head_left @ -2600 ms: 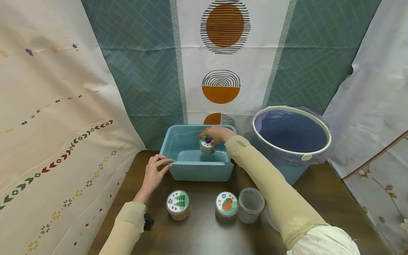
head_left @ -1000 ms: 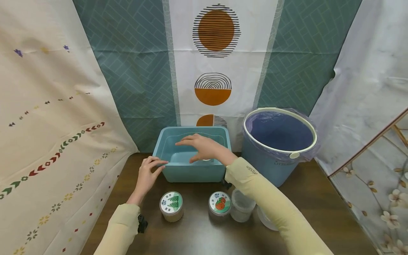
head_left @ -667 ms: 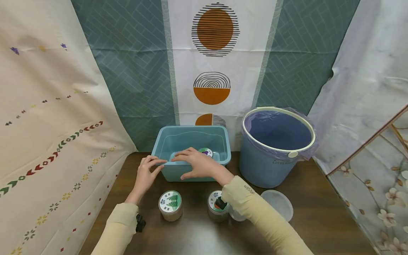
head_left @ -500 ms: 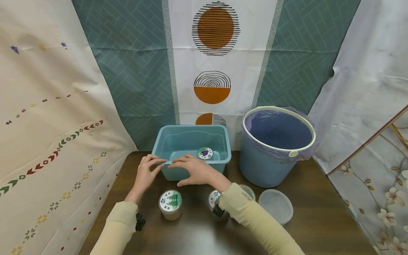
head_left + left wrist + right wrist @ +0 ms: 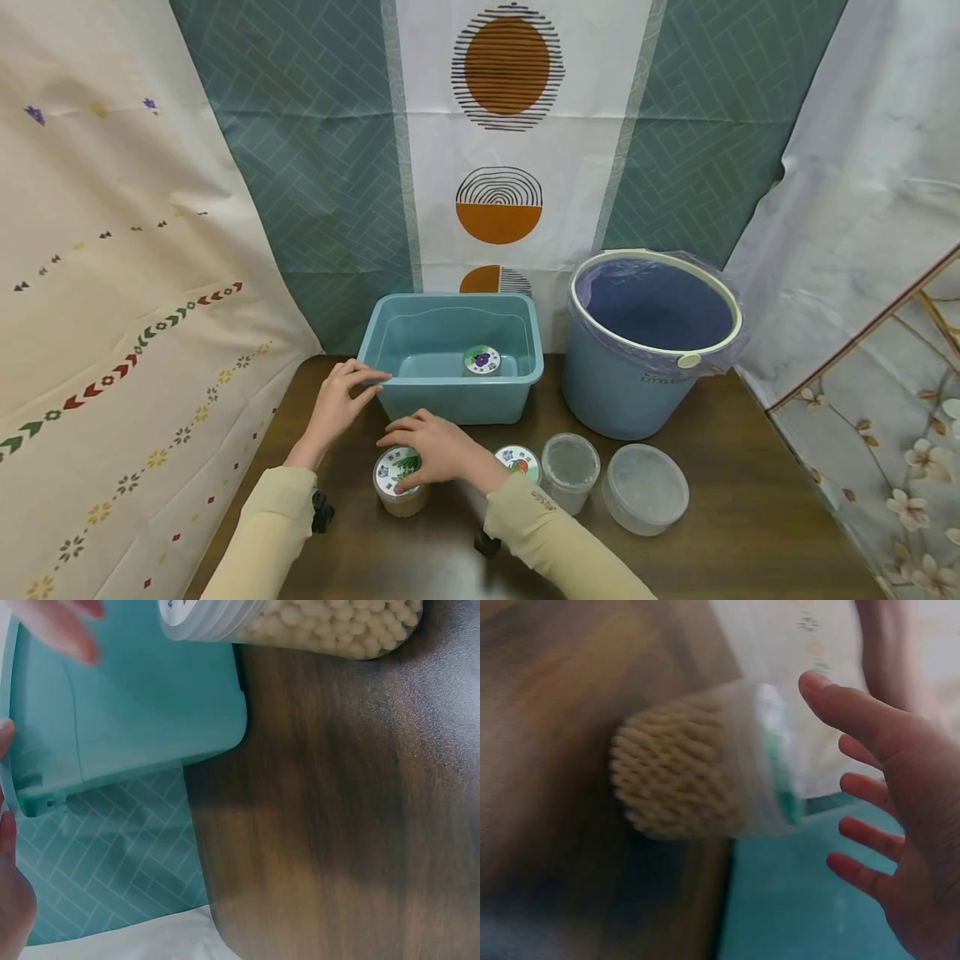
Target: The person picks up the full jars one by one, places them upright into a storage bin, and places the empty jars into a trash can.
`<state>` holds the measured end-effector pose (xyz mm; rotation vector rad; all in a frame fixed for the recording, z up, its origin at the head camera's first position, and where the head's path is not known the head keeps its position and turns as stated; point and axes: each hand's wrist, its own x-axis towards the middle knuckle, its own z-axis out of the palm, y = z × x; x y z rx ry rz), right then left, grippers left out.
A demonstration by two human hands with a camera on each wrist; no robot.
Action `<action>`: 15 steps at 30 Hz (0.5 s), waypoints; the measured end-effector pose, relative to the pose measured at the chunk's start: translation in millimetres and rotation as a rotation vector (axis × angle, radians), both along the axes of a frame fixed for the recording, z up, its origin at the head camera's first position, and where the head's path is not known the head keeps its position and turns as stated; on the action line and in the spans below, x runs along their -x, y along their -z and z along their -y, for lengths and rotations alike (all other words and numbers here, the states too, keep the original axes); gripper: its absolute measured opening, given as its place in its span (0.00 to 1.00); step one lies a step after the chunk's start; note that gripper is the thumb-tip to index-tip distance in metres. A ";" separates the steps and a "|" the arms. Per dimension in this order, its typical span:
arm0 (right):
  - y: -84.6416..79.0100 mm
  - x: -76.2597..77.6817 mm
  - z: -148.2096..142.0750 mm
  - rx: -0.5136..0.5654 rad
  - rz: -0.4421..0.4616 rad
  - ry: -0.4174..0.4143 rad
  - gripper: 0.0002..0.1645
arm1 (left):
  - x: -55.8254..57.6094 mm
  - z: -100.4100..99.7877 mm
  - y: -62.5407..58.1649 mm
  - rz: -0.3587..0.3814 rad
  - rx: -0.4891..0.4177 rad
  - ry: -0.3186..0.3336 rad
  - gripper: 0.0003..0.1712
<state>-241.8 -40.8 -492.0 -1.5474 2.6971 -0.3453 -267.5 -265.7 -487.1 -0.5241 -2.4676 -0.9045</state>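
My left hand (image 5: 337, 404) pinches the front left rim of a blue plastic bin (image 5: 450, 404), fingers over the edge and thumb outside. In the left wrist view its fingertips (image 5: 6, 739) show at that rim. My right hand (image 5: 438, 450) hovers with spread fingers over a clear jar (image 5: 401, 504) with a green-vegetable picture on its white lid. In the right wrist view the jar (image 5: 679, 765), full of pale round bead-like pieces, stands apart from the fingers. A second jar (image 5: 482, 361) with a purple picture on its lid sits inside the bin.
Right of my right hand stand a tomato-lidded jar (image 5: 519, 461), partly behind the wrist, a clear container (image 5: 570, 467) and a wider clear tub (image 5: 645, 492). A blue bucket (image 5: 615, 396) with a bag liner stands beside the bin on the brown table (image 5: 757, 500).
My right hand let go of the purple-lidded jar inside the bin, came out over the front rim and moved down left to the green-vegetable jar. My left hand stayed at the rim.
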 end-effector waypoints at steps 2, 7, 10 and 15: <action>10.1 -3.1 4.6 -0.039 -0.005 0.008 0.46 | -0.9 -0.5 0.7 0.002 -0.003 -0.008 0.13; 27.8 -10.3 12.4 -0.084 0.018 0.014 0.50 | -1.7 -2.0 1.9 -0.001 -0.019 -0.015 0.14; 30.5 -13.1 14.2 -0.085 0.026 0.007 0.49 | -2.2 -2.0 2.2 0.003 -0.020 -0.019 0.14; 24.5 -13.0 11.6 -0.115 0.014 -0.017 0.49 | -1.6 -0.7 1.2 -0.013 -0.012 -0.023 0.14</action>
